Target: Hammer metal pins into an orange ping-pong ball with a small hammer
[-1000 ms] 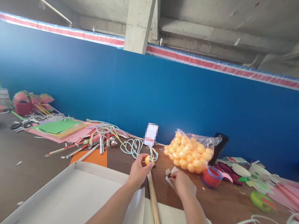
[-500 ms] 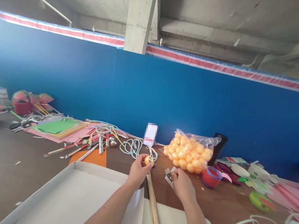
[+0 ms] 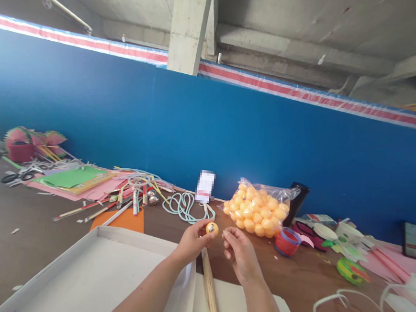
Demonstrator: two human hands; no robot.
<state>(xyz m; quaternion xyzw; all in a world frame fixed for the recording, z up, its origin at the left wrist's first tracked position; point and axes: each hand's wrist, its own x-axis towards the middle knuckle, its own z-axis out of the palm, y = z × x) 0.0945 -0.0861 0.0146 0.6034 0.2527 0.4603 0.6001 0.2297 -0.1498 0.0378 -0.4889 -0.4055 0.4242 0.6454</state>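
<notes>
While the left hand (image 3: 190,243) keeps a narrow grip on a small round orange ball with a shiny silvery patch (image 3: 212,230), its thumb below and fingers above, the right hand (image 3: 241,257) hangs just beside it, its thumb and forefinger drawn close together. Whether that right grip pinches some tiny piece, I cannot tell at this size. The ball lies directly left of the right fingertips, at nearly the same height in view, with a slight gap between; the left hand, touching it, is the nearer. Being round, the ball has no long axis, and its silvery patch faces the viewer. Below it, a long pale wooden stick (image 3: 211,291) runs away from the person, between the forearms. Beyond the right hand, a clear plastic bag of orange balls (image 3: 256,210) rests on the brown table (image 3: 265,271).
</notes>
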